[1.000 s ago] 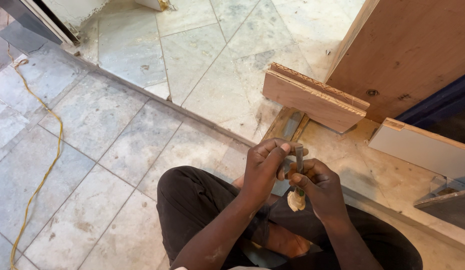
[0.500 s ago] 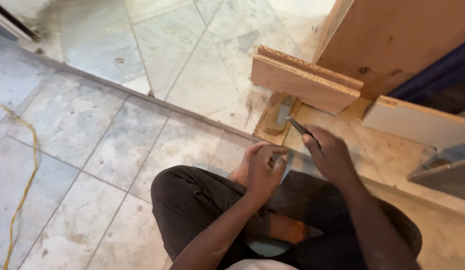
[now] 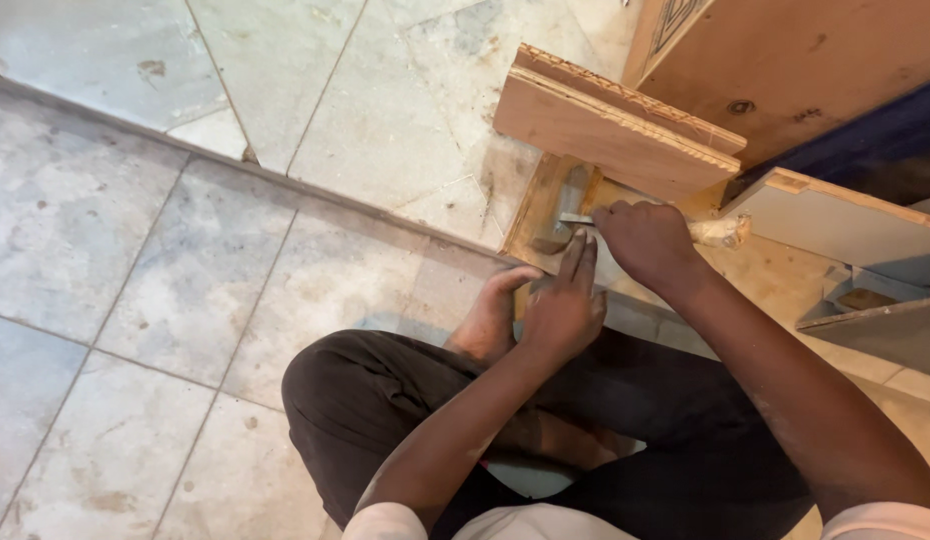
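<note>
Gripping a chisel (image 3: pixel 577 218) in your right hand (image 3: pixel 645 240), you have its flat metal blade laid on the small wooden block (image 3: pixel 545 215) that lies on the floor at about one o'clock from your knee. Your right fist is wrapped tight around the pale, worn handle, whose end sticks out past your knuckles at three o'clock. Your left hand (image 3: pixel 563 305) holds nothing: its fingers are stretched flat, tips pressing down just beside the blade to steady the work.

Judging by how things lie, the cutting seems under way rather than finished: the blade sits on the block, and I cannot tell how deep any cut goes, since your hands hide it.

Just above, at twelve o'clock, a thick plywood offcut (image 3: pixel 610 125) shows a rough layered edge and a smooth tan face. At two o'clock stands a larger plywood panel (image 3: pixel 785 60); at three o'clock a pale laminated board (image 3: pixel 845 220) juts out. Grey mottled stone tiles (image 3: pixel 135 270), dusty and matt, spread away at nine o'clock.
</note>
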